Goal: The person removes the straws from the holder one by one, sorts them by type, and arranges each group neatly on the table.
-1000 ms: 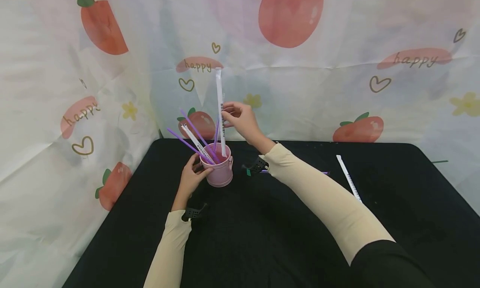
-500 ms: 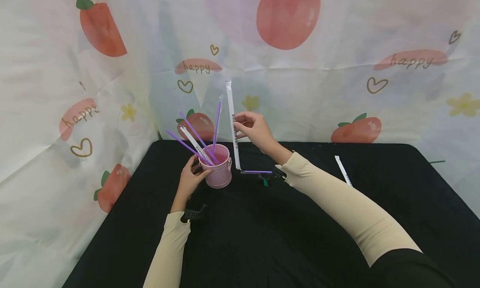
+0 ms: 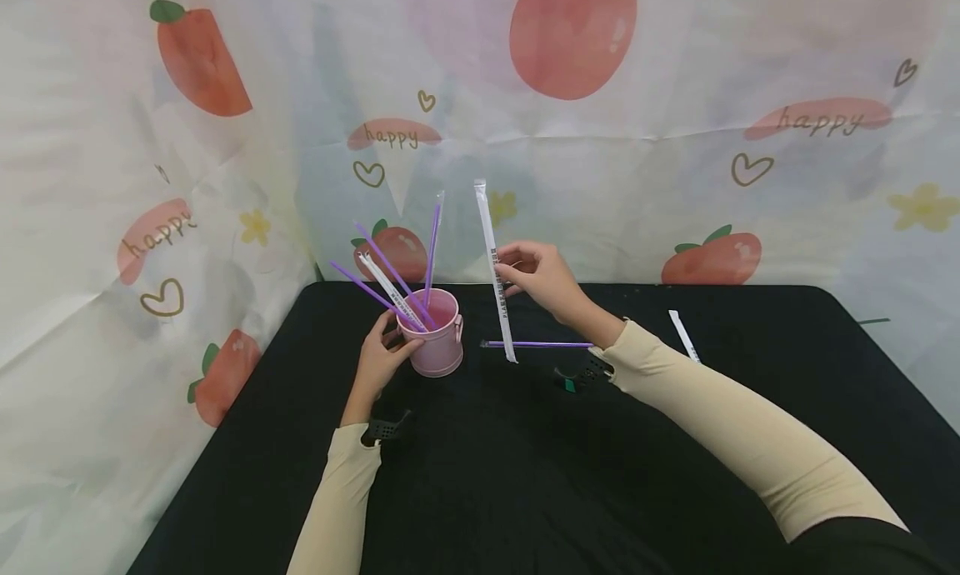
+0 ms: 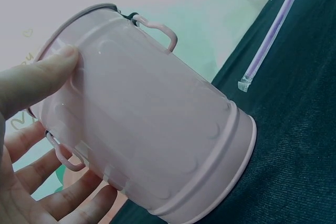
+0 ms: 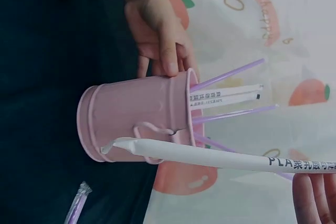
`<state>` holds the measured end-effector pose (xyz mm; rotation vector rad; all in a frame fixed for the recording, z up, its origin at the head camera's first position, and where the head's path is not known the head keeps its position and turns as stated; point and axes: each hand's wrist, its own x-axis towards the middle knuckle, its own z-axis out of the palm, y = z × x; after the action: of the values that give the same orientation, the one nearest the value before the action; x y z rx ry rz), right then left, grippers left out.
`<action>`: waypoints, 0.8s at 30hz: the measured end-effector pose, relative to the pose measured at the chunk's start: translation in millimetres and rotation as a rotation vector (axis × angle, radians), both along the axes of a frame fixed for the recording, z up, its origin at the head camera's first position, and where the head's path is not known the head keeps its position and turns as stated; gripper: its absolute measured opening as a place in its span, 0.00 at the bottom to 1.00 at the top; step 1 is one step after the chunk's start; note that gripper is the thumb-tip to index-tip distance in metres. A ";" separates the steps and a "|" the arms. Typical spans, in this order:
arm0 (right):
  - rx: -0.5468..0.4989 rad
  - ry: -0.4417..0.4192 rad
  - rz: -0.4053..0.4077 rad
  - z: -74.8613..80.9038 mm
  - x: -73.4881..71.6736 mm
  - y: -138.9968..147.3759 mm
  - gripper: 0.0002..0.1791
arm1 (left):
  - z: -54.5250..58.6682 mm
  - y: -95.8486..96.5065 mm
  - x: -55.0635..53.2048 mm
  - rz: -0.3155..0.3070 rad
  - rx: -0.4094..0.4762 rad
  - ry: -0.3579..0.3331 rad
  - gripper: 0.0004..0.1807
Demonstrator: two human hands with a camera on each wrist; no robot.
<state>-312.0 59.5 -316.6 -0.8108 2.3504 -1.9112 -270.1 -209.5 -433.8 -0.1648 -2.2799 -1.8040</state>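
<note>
My left hand (image 3: 377,358) grips a small pink metal bucket (image 3: 438,356) at its left side, the thumb near the rim in the left wrist view. Several straws lean in the bucket: purple straws (image 3: 432,246) in clear wrappers and white paper-wrapped ones (image 5: 226,96). My right hand (image 3: 546,282), to the right of the bucket, pinches another white paper-wrapped straw (image 3: 490,242) near its middle. That straw stands almost upright, outside the bucket. In the right wrist view its lower end crosses in front of the bucket, and only some fingertips (image 5: 306,195) show.
A purple straw (image 3: 543,344) in a clear wrapper lies on the black tablecloth (image 3: 525,475) under my right wrist. Farther right lies a white wrapped straw (image 3: 682,333), partly behind my right sleeve (image 3: 720,417). A fruit-print cloth (image 3: 600,183) hangs behind the table.
My right hand has moved right and down with the white wrapped straw, from over the bucket to beside it. The purple straw on the table is more exposed. My left hand stays on the bucket.
</note>
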 end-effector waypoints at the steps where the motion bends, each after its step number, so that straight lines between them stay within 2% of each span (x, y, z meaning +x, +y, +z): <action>1: 0.006 -0.006 0.000 -0.6 1.6 3.1 0.14 | 3.8 1.3 2.4 -0.004 0.001 -0.007 0.36; 4: 0.023 -0.022 0.000 -2.7 4.9 12.7 0.14 | 10.9 3.7 7.1 -0.009 0.003 -0.013 0.36; 24: 0.146 -0.035 -0.043 -26.0 17.6 87.1 0.15 | 12.6 5.6 7.8 0.003 0.001 -0.017 0.35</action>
<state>-294.4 146.6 -342.6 -0.7154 2.4708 -1.7270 -262.3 -203.8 -421.2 -0.1459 -2.2892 -1.8121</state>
